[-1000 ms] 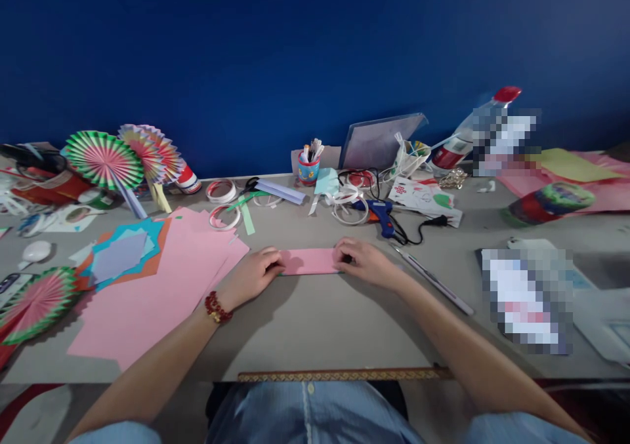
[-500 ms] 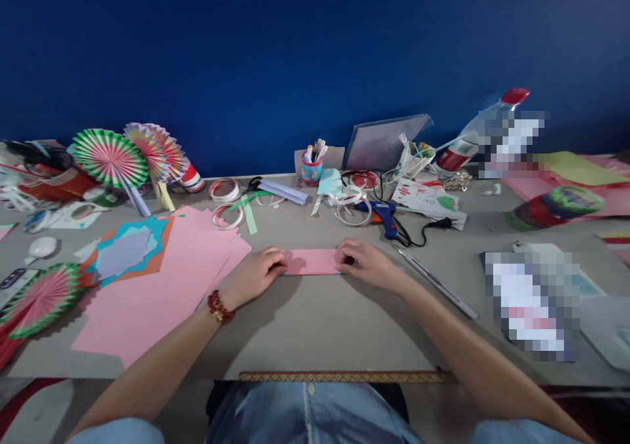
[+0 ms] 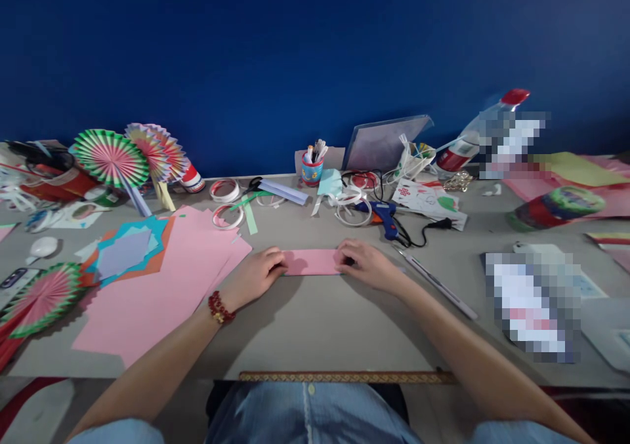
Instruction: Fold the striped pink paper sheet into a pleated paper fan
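A narrow pink strip of folded paper (image 3: 313, 262) lies crosswise on the table in front of me, a thin green edge showing at its left end. My left hand (image 3: 258, 273) grips that left end, thumb and fingers pinched together. At the opposite end my right hand (image 3: 367, 265) is closed on the paper, fingers curled with a dark gap under them. Both ends of the strip are covered by my fingers. Just right of my right hand lies a craft knife (image 3: 438, 283).
Large pink sheets (image 3: 167, 286) spread at left beside pleated paper fans (image 3: 112, 159). Behind the strip are tape rolls (image 3: 228, 216), a pen cup (image 3: 312, 168) and a blue glue gun (image 3: 386, 218). A red and green bottle (image 3: 556, 208) lies at right.
My hands and the pink strip look almost the same as before. At the far right edge, a striped paper has shifted slightly left.
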### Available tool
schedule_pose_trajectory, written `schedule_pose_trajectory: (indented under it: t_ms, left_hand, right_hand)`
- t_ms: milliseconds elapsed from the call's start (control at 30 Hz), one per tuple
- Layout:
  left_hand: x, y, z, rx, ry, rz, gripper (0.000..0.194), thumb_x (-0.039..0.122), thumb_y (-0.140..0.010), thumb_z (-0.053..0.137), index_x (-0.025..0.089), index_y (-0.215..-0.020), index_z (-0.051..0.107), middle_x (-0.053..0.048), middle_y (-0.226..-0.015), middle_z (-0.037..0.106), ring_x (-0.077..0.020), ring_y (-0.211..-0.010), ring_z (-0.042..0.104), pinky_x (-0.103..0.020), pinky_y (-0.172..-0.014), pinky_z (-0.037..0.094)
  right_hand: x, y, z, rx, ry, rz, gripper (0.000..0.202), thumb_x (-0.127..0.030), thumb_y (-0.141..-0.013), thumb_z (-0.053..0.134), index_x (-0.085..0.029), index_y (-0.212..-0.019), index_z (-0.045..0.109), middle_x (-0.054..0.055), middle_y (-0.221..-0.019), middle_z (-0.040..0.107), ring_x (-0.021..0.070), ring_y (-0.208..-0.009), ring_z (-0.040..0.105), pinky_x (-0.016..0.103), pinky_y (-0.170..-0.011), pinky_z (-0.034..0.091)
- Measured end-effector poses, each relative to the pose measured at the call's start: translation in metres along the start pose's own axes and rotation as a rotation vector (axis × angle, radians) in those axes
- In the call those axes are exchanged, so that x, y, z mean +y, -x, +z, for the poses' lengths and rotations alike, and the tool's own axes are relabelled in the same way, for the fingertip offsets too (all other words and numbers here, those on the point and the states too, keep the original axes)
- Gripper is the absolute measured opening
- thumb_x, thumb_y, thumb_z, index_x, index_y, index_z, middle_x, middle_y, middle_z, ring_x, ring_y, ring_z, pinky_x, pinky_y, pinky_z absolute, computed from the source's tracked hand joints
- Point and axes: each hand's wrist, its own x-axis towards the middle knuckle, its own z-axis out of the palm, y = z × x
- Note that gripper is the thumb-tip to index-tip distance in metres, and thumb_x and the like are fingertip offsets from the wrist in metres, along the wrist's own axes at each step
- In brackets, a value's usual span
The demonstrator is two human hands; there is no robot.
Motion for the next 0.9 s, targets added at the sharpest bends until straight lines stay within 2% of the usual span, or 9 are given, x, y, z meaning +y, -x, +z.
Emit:
schedule_pose_trajectory:
  t_ms: [333, 433, 533, 600, 700, 800, 900]
  left_hand:
    - [-0.002, 0.004, 0.006, 0.023, -0.088, 0.051, 0.017, 0.023, -0.104, 0.045, 0.02, -0.096, 0.06, -0.005, -0.1, 0.061, -0.0189, -0.088, 0.06, -0.03, -0.079, 0.044]
    - [-0.002, 0.007, 0.011, 0.056, -0.145, 0.07, 0.017, 0.02, -0.104, 0.044, 0.02, -0.105, 0.061, -0.007, -0.112, 0.061, -0.0203, -0.096, 0.06, -0.032, -0.084, 0.045]
    - [-0.003, 0.009, 0.015, 0.052, -0.254, 0.108, 0.026, 0.021, -0.104, 0.043, 0.025, -0.123, 0.061, -0.007, -0.12, 0.06, -0.0221, -0.102, 0.059, -0.034, -0.086, 0.044]
    - [-0.004, 0.008, 0.015, 0.021, -0.335, 0.158, 0.036, 0.02, -0.103, 0.045, 0.033, -0.136, 0.055, -0.007, -0.125, 0.058, -0.0236, -0.106, 0.057, -0.035, -0.088, 0.043]
    - [-0.003, 0.006, 0.011, -0.072, -0.461, 0.253, 0.054, 0.017, -0.101, 0.048, 0.043, -0.148, 0.041, -0.006, -0.134, 0.054, -0.0251, -0.113, 0.054, -0.039, -0.095, 0.041]
    - [0.0, 0.002, 0.006, -0.136, -0.527, 0.289, 0.062, 0.015, -0.099, 0.049, 0.043, -0.152, 0.035, -0.007, -0.136, 0.053, -0.0256, -0.118, 0.052, -0.04, -0.098, 0.039]
    - [0.001, 0.0, 0.004, -0.156, -0.533, 0.308, 0.059, 0.016, -0.1, 0.047, 0.042, -0.152, 0.037, -0.008, -0.138, 0.052, -0.0256, -0.121, 0.051, -0.039, -0.097, 0.039]
  right_hand:
    - [-0.001, 0.003, 0.002, 0.025, 0.04, -0.008, 0.009, -0.025, -0.094, 0.06, -0.02, -0.087, 0.063, 0.007, -0.096, 0.064, 0.021, -0.089, 0.06, 0.033, -0.082, 0.046]
    - [-0.001, 0.004, 0.003, 0.023, 0.075, -0.025, 0.011, -0.026, -0.096, 0.058, -0.018, -0.09, 0.064, 0.008, -0.096, 0.064, 0.0218, -0.091, 0.059, 0.034, -0.084, 0.046]
    - [-0.002, 0.008, 0.007, 0.014, 0.152, -0.062, 0.017, -0.025, -0.1, 0.051, -0.018, -0.101, 0.067, 0.01, -0.104, 0.065, 0.0229, -0.097, 0.059, 0.036, -0.088, 0.046]
    - [-0.003, 0.01, 0.011, 0.006, 0.238, -0.08, 0.024, -0.02, -0.101, 0.048, -0.021, -0.113, 0.069, 0.01, -0.111, 0.065, 0.0231, -0.102, 0.058, 0.036, -0.09, 0.045]
    - [-0.005, 0.013, 0.015, -0.036, 0.381, -0.121, 0.044, -0.01, -0.095, 0.051, -0.035, -0.13, 0.065, 0.008, -0.121, 0.064, 0.0236, -0.105, 0.056, 0.035, -0.089, 0.044]
    - [-0.008, 0.013, 0.015, -0.078, 0.46, -0.186, 0.056, -0.009, -0.091, 0.058, -0.042, -0.136, 0.059, 0.007, -0.127, 0.063, 0.0247, -0.108, 0.054, 0.035, -0.087, 0.044]
    - [-0.012, 0.012, 0.013, -0.09, 0.489, -0.208, 0.056, -0.011, -0.091, 0.061, -0.04, -0.138, 0.058, 0.007, -0.129, 0.063, 0.0255, -0.109, 0.054, 0.035, -0.086, 0.045]
